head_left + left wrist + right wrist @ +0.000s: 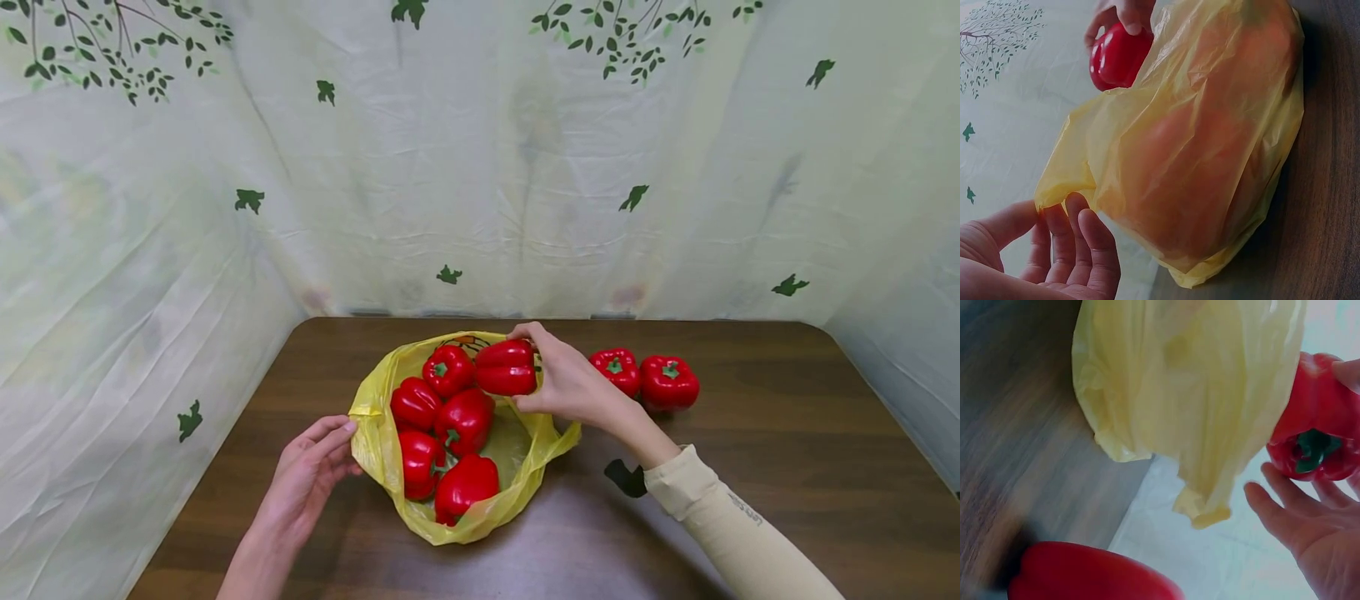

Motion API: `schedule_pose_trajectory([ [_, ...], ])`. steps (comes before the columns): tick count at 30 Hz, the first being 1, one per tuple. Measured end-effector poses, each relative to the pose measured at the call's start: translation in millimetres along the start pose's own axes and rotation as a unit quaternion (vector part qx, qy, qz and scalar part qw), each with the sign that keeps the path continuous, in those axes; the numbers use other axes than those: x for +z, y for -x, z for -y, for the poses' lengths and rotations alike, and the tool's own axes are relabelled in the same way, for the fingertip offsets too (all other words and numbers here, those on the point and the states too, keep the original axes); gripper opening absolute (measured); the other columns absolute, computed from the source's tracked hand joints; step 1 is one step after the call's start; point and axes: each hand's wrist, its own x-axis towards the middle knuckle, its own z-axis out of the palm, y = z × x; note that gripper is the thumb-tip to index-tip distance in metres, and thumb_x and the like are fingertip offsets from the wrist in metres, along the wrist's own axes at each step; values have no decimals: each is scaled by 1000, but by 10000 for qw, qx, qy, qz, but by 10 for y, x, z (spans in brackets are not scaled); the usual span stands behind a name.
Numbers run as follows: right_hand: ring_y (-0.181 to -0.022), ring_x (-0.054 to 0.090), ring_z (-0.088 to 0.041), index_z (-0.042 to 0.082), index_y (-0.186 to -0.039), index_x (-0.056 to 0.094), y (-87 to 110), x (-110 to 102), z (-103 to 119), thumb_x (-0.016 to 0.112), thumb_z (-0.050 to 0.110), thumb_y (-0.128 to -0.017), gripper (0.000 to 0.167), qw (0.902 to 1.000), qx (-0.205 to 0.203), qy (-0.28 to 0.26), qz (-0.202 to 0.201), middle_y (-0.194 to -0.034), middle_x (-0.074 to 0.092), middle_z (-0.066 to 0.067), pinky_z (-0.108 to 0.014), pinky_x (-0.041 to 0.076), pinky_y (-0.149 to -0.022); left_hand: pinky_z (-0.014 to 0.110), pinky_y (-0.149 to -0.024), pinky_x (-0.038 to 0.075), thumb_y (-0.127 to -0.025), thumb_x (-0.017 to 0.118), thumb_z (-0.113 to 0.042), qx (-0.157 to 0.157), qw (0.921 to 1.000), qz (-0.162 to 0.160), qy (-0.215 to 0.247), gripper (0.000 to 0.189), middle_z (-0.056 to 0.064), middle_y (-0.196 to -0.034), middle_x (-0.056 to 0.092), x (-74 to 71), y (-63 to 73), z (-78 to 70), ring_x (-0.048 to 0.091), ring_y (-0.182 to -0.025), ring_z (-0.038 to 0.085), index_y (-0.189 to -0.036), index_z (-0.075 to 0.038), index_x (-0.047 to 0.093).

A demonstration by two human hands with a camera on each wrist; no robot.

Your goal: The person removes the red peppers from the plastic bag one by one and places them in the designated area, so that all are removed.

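Observation:
A yellow plastic bag (543, 450) stands on the table with its mouth spread wide, and several red bell peppers (465, 421) lie inside. My left hand (311, 467) pinches the bag's left rim between thumb and fingers, also plain in the left wrist view. With its fingers and thumb, my right hand (562, 375) grips one red bell pepper (506, 367) on its side, above the bag's far right rim. That pepper's green stem (1317, 450) shows in the right wrist view. In the left wrist view, the thin bag wall (1191, 156) lets the red inside show through.
Two more red bell peppers (670, 383) stand on the brown wooden table (772, 442), right of the bag and beyond my right forearm. A small black object (625, 478) shows beside the right sleeve. Pale curtains (480, 167) with green leaf prints hang behind and at both sides.

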Motion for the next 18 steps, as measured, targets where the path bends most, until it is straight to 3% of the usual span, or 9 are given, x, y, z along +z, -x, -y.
schedule_pose_trajectory([
  [7,-99,57,-13,18,-130,43,84,-35,81,84,16,-69,74,9993,-254,-209,-172,-117,53,6,-26,55,-75,30,-64,54,-99,58,-7,35,10000,0,-3,12,0,-86,68,12,6,-2,64,-71,13,-93,-13,67],
  [14,-109,48,-14,17,-132,45,207,-96,132,86,21,-68,76,9960,-612,262,-599,-125,49,5,-30,54,-76,29,-63,54,-99,59,-8,9,10000,22,12,11,-1,-84,67,19,-11,-5,64,-70,12,-92,-14,66],
  [18,-109,44,-14,22,-131,47,282,-135,140,86,25,-68,75,9934,-601,502,-840,-123,51,8,-32,53,-73,28,-62,53,-99,60,-9,25,10000,32,-18,10,-1,-84,67,21,-13,-4,63,-70,12,-93,-13,66],
])
